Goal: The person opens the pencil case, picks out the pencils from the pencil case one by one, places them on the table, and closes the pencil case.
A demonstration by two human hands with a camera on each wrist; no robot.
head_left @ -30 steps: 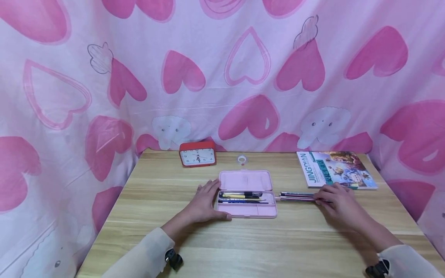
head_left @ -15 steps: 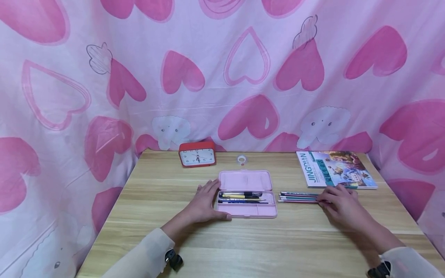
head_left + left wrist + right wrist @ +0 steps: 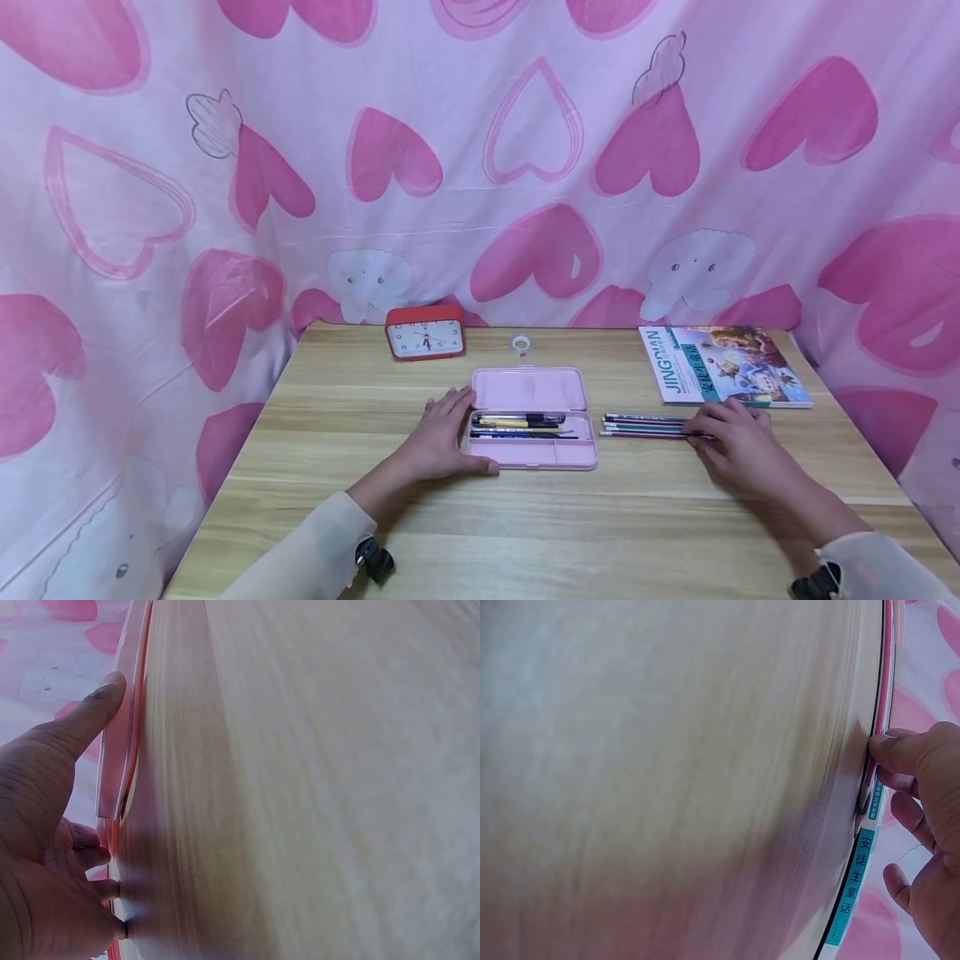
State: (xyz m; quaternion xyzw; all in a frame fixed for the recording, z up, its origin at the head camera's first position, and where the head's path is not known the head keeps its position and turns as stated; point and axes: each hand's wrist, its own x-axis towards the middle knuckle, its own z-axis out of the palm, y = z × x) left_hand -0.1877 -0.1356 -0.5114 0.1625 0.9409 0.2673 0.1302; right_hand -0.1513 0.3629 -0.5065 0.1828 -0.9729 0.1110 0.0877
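A pink pencil case [image 3: 576, 454] lies with its lid up on the table, several pens and pencils [image 3: 525, 423] in its rear compartment. My left hand [image 3: 435, 442] spans the case's left end, thumb along the front wall and fingers by the rear left corner. In the left wrist view the thumb [image 3: 97, 709] lies nearly straight against the case's side. To the right of the case, a bundle of several striped pencils [image 3: 645, 426] points toward it. My right hand [image 3: 738, 437] pinches their right ends between thumb and fingers, hiding those ends.
A book [image 3: 727, 367] lies behind my right hand. A red alarm clock [image 3: 426, 333] stands at the back left, and a small tape roll [image 3: 522, 343] lies behind the case. A pink heart-print curtain [image 3: 420, 225] hangs along the table's back edge.
The pencils and my right hand have shifted slightly right, and their left ends now line up more evenly, with none jutting toward the case. My left hand and the case have stayed put.
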